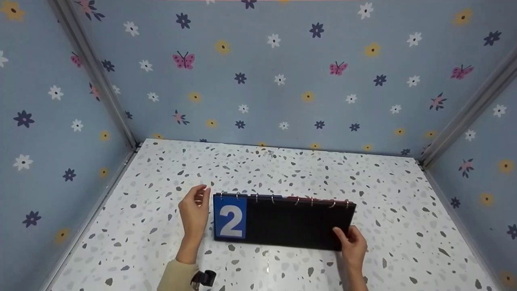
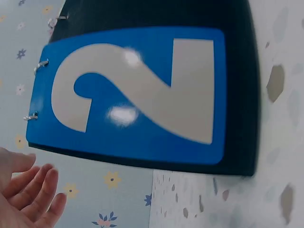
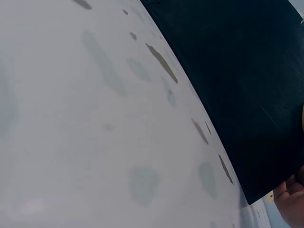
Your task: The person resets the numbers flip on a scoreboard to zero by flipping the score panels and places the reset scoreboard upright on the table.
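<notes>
A black flip scoreboard point(image 1: 291, 222) stands tilted over the white tabletop, metal rings along its top edge. At its left end hangs a blue number card point(image 1: 230, 202) with a white 2; the rest of the front is plain black. My right hand point(image 1: 354, 245) grips the lower right side, thumb on the front face. Just off the upper left edge is my left hand point(image 1: 194, 213), fingers loosely bent and holding nothing. The left wrist view shows the left hand point(image 2: 33, 197) apart from the card's corner. In the right wrist view, the scoreboard point(image 3: 228, 85) hides much of the right hand.
A speckled white tabletop point(image 1: 282, 173) lies under the scoreboard. Blue flowered panels point(image 1: 258, 97) close it in at the back and both sides, with grey metal posts point(image 1: 97, 76) at the corners. Blue and red edges show behind the scoreboard's top.
</notes>
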`<state>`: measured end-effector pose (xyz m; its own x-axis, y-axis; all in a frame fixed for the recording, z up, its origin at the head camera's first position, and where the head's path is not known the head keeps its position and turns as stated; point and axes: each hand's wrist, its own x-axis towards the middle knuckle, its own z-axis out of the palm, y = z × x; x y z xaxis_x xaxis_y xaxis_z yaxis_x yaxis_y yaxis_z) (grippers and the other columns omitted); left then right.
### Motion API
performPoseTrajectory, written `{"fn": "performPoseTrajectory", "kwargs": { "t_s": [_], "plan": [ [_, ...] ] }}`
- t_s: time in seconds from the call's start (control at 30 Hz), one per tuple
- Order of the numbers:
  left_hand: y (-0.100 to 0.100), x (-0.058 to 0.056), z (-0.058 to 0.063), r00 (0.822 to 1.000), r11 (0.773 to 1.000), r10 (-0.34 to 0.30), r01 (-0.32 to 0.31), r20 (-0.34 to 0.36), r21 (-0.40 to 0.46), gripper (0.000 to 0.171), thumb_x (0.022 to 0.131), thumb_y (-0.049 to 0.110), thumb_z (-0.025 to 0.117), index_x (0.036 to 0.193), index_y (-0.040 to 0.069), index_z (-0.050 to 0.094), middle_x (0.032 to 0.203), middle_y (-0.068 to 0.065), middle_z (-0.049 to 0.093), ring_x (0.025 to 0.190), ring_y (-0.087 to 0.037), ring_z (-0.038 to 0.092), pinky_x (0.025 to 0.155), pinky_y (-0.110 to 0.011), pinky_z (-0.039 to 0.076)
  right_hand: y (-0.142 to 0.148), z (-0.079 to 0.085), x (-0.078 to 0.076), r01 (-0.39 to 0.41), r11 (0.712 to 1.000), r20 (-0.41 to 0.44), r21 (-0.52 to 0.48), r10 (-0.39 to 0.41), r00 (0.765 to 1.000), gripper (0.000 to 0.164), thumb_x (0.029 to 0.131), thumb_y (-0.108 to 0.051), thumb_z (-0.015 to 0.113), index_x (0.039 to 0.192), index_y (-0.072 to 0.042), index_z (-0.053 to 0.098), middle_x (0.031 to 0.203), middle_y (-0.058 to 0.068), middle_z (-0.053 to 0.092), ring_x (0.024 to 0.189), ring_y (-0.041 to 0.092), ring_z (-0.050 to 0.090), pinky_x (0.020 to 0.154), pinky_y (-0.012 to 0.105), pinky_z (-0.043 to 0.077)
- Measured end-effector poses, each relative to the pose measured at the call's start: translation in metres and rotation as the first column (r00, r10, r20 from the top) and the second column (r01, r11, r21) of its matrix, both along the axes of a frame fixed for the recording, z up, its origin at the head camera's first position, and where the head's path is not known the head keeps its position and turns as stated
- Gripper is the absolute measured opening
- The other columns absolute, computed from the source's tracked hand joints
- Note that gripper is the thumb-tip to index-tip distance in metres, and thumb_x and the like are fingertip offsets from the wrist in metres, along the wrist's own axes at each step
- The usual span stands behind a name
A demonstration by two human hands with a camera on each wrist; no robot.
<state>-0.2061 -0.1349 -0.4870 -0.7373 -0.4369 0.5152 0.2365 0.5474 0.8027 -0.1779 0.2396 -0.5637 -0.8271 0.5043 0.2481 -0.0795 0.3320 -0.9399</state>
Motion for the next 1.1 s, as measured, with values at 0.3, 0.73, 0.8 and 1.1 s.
{"fn": "performPoseTrajectory", "kwargs": {
  "t_s": [0.3, 0.73, 0.8, 1.1],
  "plan": [
    [0.018, 0.029, -0.017, 0.996, 0.996, 0.017, -0.009, -0.093, 0.085, 0.012, 0.079, 0.002, 0.065, 0.088, -0.005, 0.063, 0.079, -0.011, 0.063, 0.07, -0.019, 0.06, 0.059, -0.031, 0.05, -0.009, 0.017, 0.009, -0.018, 1.0, -0.025, 0.007, 0.018, 1.0, 0.017, 0.073, -0.004, 0.072, 0.074, 0.006, 0.057, 0.062, 0.007, 0.052, 0.053, 0.009, 0.044, 0.048, 0.016, 0.036],
    [0.031, 0.041, -0.045, 1.0, 0.987, 0.013, -0.008, -0.028, 0.163, 0.023, 0.071, 0.006, 0.074, 0.089, -0.004, 0.062, 0.08, -0.012, 0.061, 0.072, -0.021, 0.058, 0.062, -0.036, 0.05, 0.004, -0.008, -0.004, 0.004, 1.0, 0.026, 0.004, -0.004, 1.0, 0.02, 0.072, -0.013, 0.073, 0.08, 0.002, 0.061, 0.068, 0.006, 0.057, 0.056, 0.009, 0.048, 0.05, 0.017, 0.039],
    [0.032, 0.042, -0.047, 1.0, 0.983, 0.016, -0.013, -0.014, 0.184, 0.026, 0.069, 0.008, 0.076, 0.088, -0.004, 0.062, 0.08, -0.011, 0.061, 0.073, -0.021, 0.058, 0.062, -0.037, 0.049, 0.005, -0.009, -0.005, 0.009, 1.0, 0.035, 0.012, -0.01, 0.999, 0.021, 0.073, -0.015, 0.073, 0.081, 0.001, 0.061, 0.069, 0.006, 0.058, 0.057, 0.009, 0.05, 0.051, 0.017, 0.04],
    [0.036, 0.046, -0.051, 0.995, 0.962, 0.022, -0.047, 0.097, 0.268, 0.026, 0.065, 0.01, 0.079, 0.081, 0.0, 0.061, 0.072, -0.007, 0.059, 0.064, -0.017, 0.055, 0.058, -0.027, 0.047, 0.004, -0.012, -0.005, 0.015, 1.0, 0.02, 0.016, -0.015, 1.0, 0.019, 0.072, -0.013, 0.073, 0.078, -0.001, 0.061, 0.067, 0.005, 0.056, 0.056, 0.009, 0.049, 0.05, 0.017, 0.039]
  ]
}}
